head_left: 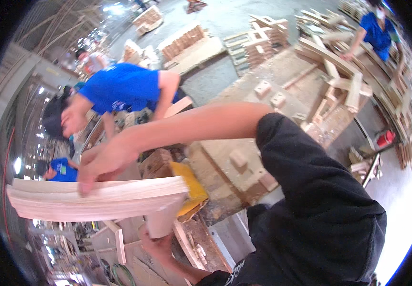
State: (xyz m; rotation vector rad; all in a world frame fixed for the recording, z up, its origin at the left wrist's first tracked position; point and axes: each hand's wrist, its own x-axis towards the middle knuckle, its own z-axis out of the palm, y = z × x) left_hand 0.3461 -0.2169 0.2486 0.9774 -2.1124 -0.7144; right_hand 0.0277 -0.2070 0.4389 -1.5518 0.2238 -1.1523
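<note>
A pale curved wooden piece [96, 199], with a shorter leg [163, 217] going down from its right end, is held up at the left. My right hand [108, 159] reaches across from the right with its fingers bent over the upper edge of the long part; motion smears them a little. Lower down, my left hand [157, 245] grips the bottom end of the short leg, its fingers partly hidden behind the wood. Just behind the joint of the two parts is a yellow metal-looking plate [191, 188].
A worktable [215, 159] carries small wooden blocks [263, 89] and joined wooden frames [332, 81]. A co-worker in blue [120, 88] bends close beyond my right arm; another [377, 35] stands at the far right. Stacked wood parts [182, 43] lie on the floor behind.
</note>
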